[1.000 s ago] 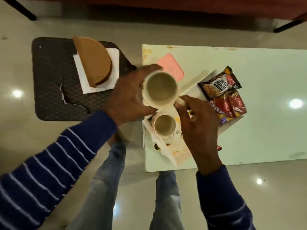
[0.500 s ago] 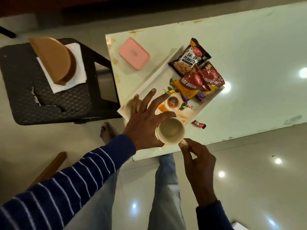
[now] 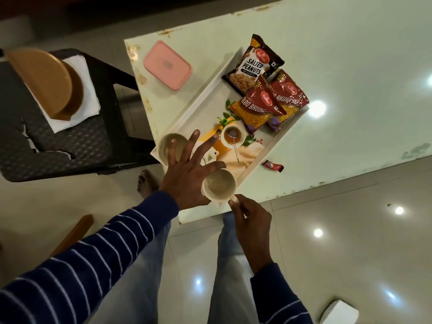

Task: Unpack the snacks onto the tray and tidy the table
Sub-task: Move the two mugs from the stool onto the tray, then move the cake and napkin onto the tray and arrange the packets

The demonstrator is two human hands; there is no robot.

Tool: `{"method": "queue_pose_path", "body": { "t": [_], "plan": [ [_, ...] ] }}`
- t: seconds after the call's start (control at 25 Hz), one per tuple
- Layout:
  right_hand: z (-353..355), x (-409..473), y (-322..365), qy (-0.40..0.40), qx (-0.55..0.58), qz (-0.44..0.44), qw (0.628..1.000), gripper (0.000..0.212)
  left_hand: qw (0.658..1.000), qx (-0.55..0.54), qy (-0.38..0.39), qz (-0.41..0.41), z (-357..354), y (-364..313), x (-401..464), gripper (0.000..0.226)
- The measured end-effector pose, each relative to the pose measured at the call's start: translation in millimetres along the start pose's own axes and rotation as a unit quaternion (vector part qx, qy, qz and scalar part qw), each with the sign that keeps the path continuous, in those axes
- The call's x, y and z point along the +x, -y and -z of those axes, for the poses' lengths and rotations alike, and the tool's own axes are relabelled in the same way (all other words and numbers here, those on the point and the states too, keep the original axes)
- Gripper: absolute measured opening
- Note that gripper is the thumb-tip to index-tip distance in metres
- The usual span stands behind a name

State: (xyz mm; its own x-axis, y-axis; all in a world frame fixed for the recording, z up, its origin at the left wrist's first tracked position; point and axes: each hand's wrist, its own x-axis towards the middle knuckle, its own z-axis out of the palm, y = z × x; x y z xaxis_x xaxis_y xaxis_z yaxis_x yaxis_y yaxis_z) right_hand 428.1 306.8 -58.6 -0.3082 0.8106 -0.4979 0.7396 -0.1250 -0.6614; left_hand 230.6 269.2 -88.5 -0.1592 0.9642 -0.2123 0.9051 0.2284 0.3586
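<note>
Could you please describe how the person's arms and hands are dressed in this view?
Both arms wear long dark navy sleeves with thin white horizontal stripes, ending at the wrists. The stripes show clearly along the left sleeve and more sparsely on the right sleeve. The left hand and right hand are bare: no gloves, rings or watch visible.

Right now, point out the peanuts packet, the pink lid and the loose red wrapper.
Peanuts packet (image 3: 253,66), head view, printed front.
Pink lid (image 3: 167,64), head view, top centre.
Red wrapper (image 3: 273,165), head view, its middle.
</note>
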Motion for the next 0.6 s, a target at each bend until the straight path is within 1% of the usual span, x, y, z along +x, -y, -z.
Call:
{"method": "queue_pose_path", "body": {
  "t": [0.32,0.48,0.56,0.6],
  "plan": [
    [-9,0,-5,0.020,-0.015,-0.004,1.000,0.011,1.000,0.009,0.002,0.004,-7,7,-6,0.080],
    [-13,0,-3,0.018,-0.015,-0.012,1.000,0.008,1.000,0.017,0.020,0.007,-5,10,-9,0.081],
    [-11,0,-2,0.027,-0.021,-0.028,0.999,0.018,0.999,0.025,0.023,0.005,2,12,-13,0.089],
    [-7,0,-3,0.032,-0.046,-0.031,0.998,0.023,0.999,0.027,0.019,0.002,6,12,-15,0.096]
  ]
}}
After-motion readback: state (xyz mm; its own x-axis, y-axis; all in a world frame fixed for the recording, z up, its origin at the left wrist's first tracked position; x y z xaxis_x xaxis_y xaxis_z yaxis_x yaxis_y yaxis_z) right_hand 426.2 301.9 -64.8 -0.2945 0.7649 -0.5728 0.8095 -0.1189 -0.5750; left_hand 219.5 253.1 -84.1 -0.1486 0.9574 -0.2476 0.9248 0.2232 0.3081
